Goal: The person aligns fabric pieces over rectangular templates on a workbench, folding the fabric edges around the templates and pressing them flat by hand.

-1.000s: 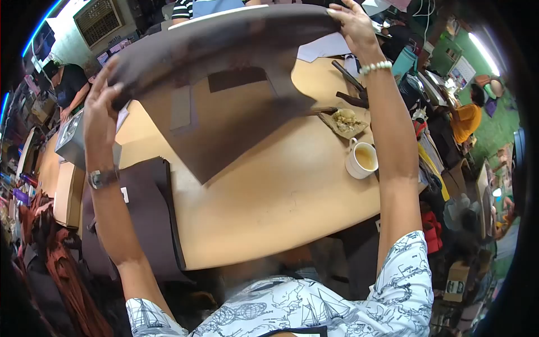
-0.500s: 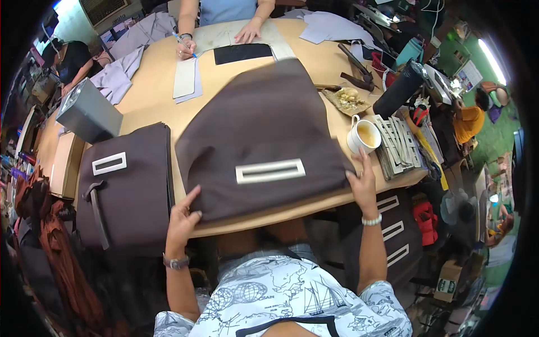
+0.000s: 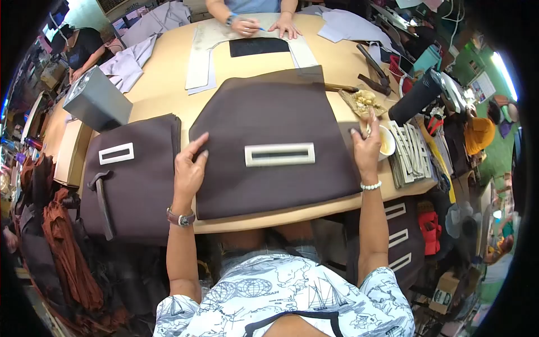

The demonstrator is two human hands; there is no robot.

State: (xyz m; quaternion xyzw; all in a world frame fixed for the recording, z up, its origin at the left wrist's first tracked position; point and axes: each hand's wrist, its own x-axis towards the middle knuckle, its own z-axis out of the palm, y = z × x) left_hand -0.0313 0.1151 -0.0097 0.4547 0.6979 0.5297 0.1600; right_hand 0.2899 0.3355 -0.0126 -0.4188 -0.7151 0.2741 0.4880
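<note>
A dark brown fabric panel [image 3: 269, 118] lies flat on the table before me, with a cream rectangular frame [image 3: 279, 146] on its lower middle. My left hand [image 3: 190, 171] is at the panel's left edge, fingers and thumb apart. On the other side, my right hand [image 3: 368, 149] hovers by the right edge, its fingers also spread. Behind that hand stands a white cup [image 3: 387, 141] of yellowish drink, partly hidden by it. To the left is a stack of brown panels [image 3: 143, 185], bearing another cream frame [image 3: 116, 153] and a hammer [image 3: 103, 205].
A grey metal box [image 3: 98, 101] stands at the left. On the right are a pile of cream frames [image 3: 409, 154], a black bottle [image 3: 415, 95], food on paper [image 3: 364, 102] and another hammer [image 3: 375, 76]. Opposite, a person's hands [image 3: 247, 26] work with a blue pen over templates [image 3: 199, 67].
The panel has settled flat from a rumpled, raised state. Both my hands moved up along its sides, away from its near corners. Across the table, the person's pen hand shifted right.
</note>
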